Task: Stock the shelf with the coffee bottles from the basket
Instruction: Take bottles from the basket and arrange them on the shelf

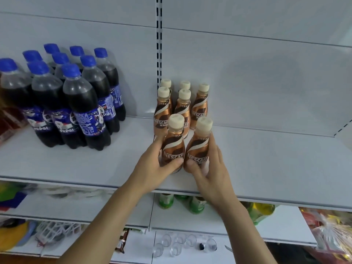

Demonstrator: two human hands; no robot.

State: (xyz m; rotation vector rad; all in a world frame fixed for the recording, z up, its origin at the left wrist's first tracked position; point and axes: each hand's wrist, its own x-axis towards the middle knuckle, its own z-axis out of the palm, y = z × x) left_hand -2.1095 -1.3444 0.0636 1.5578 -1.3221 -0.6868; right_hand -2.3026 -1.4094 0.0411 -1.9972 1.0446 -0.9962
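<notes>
Two brown coffee bottles with cream caps stand upright side by side near the front of the white shelf [266,168]. My left hand [152,166] wraps the left coffee bottle [174,141]. Around the right coffee bottle [200,145] is my right hand [211,172]. Behind them several more coffee bottles [183,105] stand in rows against the shelf's back panel. The basket is not in view.
A block of dark cola bottles with blue caps [76,96] fills the shelf's left side. Lower shelves hold green bottles [166,201], clear cups [177,244], a white wire rack [53,231] and packaged goods [331,233]. The shelf right of the coffee bottles is bare.
</notes>
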